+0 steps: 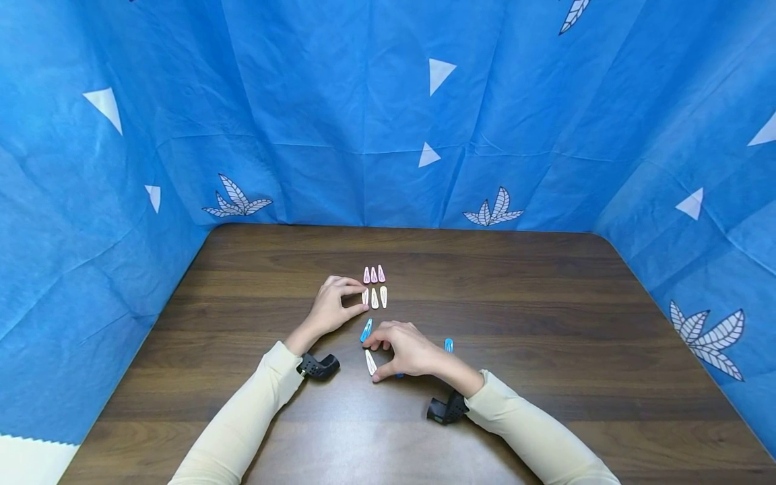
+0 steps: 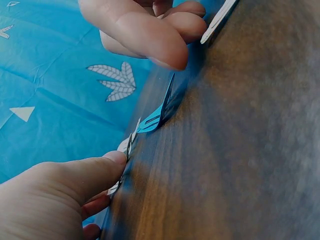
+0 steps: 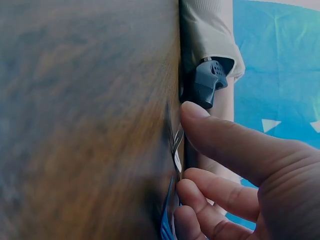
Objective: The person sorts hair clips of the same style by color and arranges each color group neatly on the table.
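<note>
At eleven o'clock from the right hand [image 1: 407,348]: three pink clips [image 1: 373,275] in a row on the table [image 1: 515,296], just beyond three white clips [image 1: 374,299].
Left hand [image 1: 332,304]: thumb and forefinger slightly apart, pinching the ends of the leftmost white clip [image 1: 365,297], at its three o'clock.
Right hand's grip: thumb and forefinger well spread around the lone white clip [image 1: 371,363] at eight o'clock, not closed on it.
Blue clips [image 1: 366,330]: at ten and three o'clock from that hand, another partly hidden at six.
Blue curtain [image 1: 388,114]: twelve o'clock, behind the table.
</note>
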`<act>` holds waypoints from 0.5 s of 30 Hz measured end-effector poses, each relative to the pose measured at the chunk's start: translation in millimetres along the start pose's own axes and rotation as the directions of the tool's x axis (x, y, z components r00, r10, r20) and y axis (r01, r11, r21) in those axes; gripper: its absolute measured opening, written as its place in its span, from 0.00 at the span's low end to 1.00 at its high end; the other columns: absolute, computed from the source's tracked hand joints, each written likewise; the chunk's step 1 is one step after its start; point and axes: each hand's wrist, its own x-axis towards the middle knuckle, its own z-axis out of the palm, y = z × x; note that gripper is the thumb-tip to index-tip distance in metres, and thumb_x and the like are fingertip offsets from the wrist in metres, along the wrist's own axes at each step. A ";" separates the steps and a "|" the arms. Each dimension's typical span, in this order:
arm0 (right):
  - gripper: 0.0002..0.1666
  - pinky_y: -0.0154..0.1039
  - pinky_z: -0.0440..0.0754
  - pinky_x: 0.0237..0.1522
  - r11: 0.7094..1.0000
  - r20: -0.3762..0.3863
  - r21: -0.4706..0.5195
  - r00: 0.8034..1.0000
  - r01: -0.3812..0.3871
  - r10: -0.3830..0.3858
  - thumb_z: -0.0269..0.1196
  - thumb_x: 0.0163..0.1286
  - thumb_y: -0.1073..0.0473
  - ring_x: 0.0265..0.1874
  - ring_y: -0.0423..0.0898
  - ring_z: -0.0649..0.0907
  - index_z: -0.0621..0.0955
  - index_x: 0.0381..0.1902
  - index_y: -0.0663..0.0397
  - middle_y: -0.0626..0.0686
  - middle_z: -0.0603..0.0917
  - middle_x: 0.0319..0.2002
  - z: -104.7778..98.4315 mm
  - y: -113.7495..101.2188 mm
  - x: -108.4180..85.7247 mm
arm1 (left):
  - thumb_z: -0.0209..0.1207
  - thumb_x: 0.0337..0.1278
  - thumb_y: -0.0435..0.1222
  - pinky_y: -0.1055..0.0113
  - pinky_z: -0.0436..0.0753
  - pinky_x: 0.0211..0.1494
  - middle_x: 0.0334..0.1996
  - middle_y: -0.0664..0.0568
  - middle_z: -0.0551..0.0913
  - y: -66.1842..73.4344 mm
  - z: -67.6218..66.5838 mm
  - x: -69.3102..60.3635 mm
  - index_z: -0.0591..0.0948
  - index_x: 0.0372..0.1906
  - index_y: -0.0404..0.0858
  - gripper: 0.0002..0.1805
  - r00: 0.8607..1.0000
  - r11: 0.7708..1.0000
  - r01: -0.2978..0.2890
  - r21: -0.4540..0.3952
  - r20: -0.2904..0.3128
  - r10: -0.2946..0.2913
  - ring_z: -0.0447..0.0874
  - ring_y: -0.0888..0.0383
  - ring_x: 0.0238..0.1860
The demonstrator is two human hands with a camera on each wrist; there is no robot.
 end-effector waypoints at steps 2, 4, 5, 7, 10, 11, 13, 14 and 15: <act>0.29 0.37 0.72 0.47 1.000 -0.004 -0.012 1.000 -0.003 0.003 0.79 0.45 0.49 0.38 0.38 0.80 0.86 0.47 0.47 0.42 0.84 0.36 0.7 -0.2 0.2 | 0.73 0.45 0.40 0.48 0.69 0.61 0.47 0.47 0.86 0.1 -0.3 -0.3 0.87 0.47 0.37 0.20 1.000 1.000 0.000 -0.002 0.000 0.000 0.75 0.47 0.53; 0.29 0.37 0.71 0.46 1.000 -0.007 -0.027 1.000 -0.007 0.006 0.79 0.44 0.49 0.38 0.38 0.80 0.86 0.47 0.46 0.41 0.84 0.35 1.6 -0.2 0.2 | 0.73 0.46 0.40 0.48 0.69 0.61 0.47 0.47 0.86 0.3 -0.3 -0.5 0.87 0.47 0.36 0.20 1.000 1.000 0.002 -0.002 0.001 -0.002 0.75 0.47 0.54; 0.29 0.38 0.71 0.46 0.999 -0.008 -0.034 1.000 -0.010 0.010 0.79 0.44 0.48 0.38 0.37 0.79 0.86 0.47 0.46 0.41 0.83 0.35 2.0 -0.2 0.1 | 0.73 0.46 0.40 0.48 0.69 0.61 0.47 0.47 0.86 0.1 -0.5 -0.4 0.87 0.47 0.36 0.20 1.000 1.000 0.007 -0.004 0.003 -0.007 0.75 0.47 0.54; 0.29 0.37 0.71 0.45 0.999 -0.006 -0.046 1.000 -0.019 0.019 0.79 0.44 0.48 0.38 0.37 0.79 0.86 0.47 0.45 0.41 0.83 0.35 2.4 -0.5 0.1 | 0.73 0.46 0.40 0.48 0.69 0.61 0.47 0.47 0.86 0.0 -0.2 -0.4 0.87 0.47 0.36 0.21 1.000 1.000 0.009 -0.004 0.003 -0.009 0.75 0.47 0.54; 0.28 0.37 0.69 0.43 0.998 -0.003 -0.054 1.000 -0.028 0.028 0.79 0.45 0.48 0.38 0.37 0.79 0.86 0.47 0.44 0.41 0.82 0.35 2.2 -1.5 -0.1 | 0.73 0.46 0.40 0.48 0.69 0.61 0.47 0.47 0.86 -0.3 0.1 -0.2 0.87 0.47 0.36 0.21 1.000 1.000 0.013 -0.003 0.002 -0.013 0.75 0.48 0.54; 0.28 0.37 0.68 0.43 0.998 -0.002 -0.054 1.000 -0.029 0.029 0.79 0.45 0.48 0.38 0.37 0.79 0.86 0.47 0.44 0.41 0.82 0.35 2.1 -1.8 -0.3 | 0.73 0.46 0.40 0.49 0.69 0.61 0.47 0.47 0.86 -0.1 0.1 -0.1 0.87 0.47 0.36 0.21 1.000 1.000 0.015 -0.003 0.001 -0.015 0.75 0.48 0.54; 0.27 0.36 0.67 0.41 0.998 -0.001 -0.057 1.000 -0.026 0.026 0.78 0.45 0.48 0.38 0.37 0.78 0.86 0.46 0.44 0.41 0.81 0.34 2.2 -2.2 -0.3 | 0.73 0.45 0.40 0.48 0.69 0.61 0.47 0.47 0.86 -0.1 0.2 -0.2 0.87 0.47 0.36 0.21 1.000 1.000 0.014 -0.004 -0.001 -0.014 0.75 0.48 0.54; 0.27 0.36 0.66 0.41 0.998 -0.002 -0.060 1.000 -0.024 0.024 0.78 0.46 0.48 0.38 0.38 0.78 0.86 0.46 0.44 0.42 0.81 0.34 2.2 -2.4 -0.4 | 0.73 0.45 0.40 0.49 0.69 0.61 0.47 0.47 0.86 0.0 0.1 -0.2 0.87 0.47 0.36 0.21 1.000 1.000 0.015 -0.004 0.000 -0.015 0.75 0.48 0.54; 0.27 0.36 0.66 0.40 0.998 -0.001 -0.062 1.000 -0.024 0.024 0.78 0.46 0.48 0.38 0.38 0.77 0.86 0.46 0.44 0.42 0.81 0.34 2.3 -2.4 -0.4 | 0.73 0.45 0.40 0.49 0.69 0.61 0.47 0.47 0.86 -0.1 0.1 -0.3 0.87 0.47 0.36 0.21 1.000 1.000 0.014 -0.005 -0.001 -0.014 0.75 0.48 0.54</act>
